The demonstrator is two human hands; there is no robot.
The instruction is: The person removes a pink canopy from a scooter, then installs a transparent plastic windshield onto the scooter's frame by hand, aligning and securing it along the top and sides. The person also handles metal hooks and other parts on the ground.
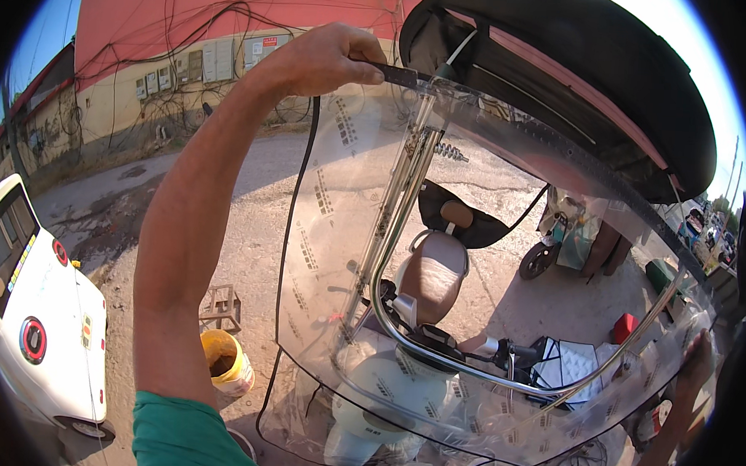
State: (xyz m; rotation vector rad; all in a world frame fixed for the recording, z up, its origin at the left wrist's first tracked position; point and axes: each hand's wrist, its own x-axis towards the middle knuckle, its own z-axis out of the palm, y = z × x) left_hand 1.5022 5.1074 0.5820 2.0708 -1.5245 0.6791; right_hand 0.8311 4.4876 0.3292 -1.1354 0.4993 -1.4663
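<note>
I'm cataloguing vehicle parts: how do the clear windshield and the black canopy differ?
The windshield is see-through; the canopy is opaque. Repeated dark marks dot the windshield, while the canopy's outside looks plain. The left hand grips the windshield's top edge; neither hand is on the canopy. Both include black material.

Sheet (321, 171) before you looked like clear plastic, smooth, glossy. Frame tube (377, 288) was polished metal, mirror-bright. Black canopy (635, 61) looked like matt cloth. Scooter seat (434, 278) showed you smooth, leather-like finish. Your green sleeve (181, 438) was matt cloth. Ground (249, 176) looked rough, dusty. Bucket (237, 380) looked plastic. White vehicle (41, 291) had smooth, glossy body.
</note>
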